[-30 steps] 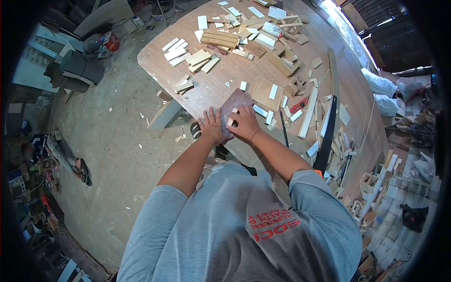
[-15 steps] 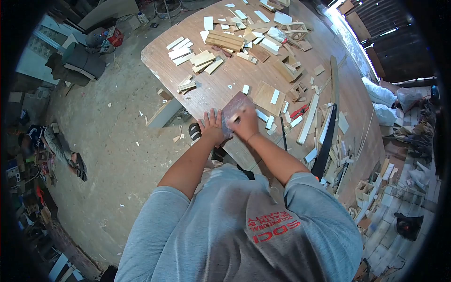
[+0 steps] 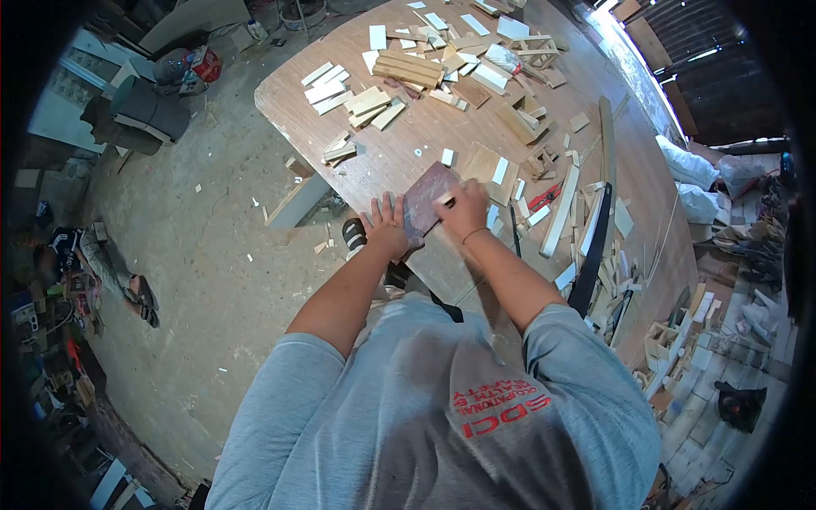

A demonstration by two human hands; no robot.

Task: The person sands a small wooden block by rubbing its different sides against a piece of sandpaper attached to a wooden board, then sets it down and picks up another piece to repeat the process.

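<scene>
A reddish-brown sheet (image 3: 427, 197) that looks like sandpaper lies on the near edge of the wooden table. Spread fingers of my left hand (image 3: 387, 228) press flat on its left side and the table edge. At the sheet's right edge, my right hand (image 3: 467, 212) is closed around a small pale wood piece (image 3: 445, 200), mostly hidden by the fingers. Just beyond the right hand are a square plywood board (image 3: 481, 167) and a white strip (image 3: 500, 171) resting on it. A small white block (image 3: 448, 157) sits above the sheet's far corner.
Many cut wood strips (image 3: 408, 68) and an open wooden box (image 3: 521, 123) cover the far part of the table (image 3: 382, 161). To the right lie red-handled pliers (image 3: 544, 197), a long dark saw-like blade (image 3: 591, 255) and long strips. A person (image 3: 106, 263) is at the far left.
My right hand has moved a little to the right across the sheet with the wood piece, uncovering more of the sheet. My left hand stays in place.
</scene>
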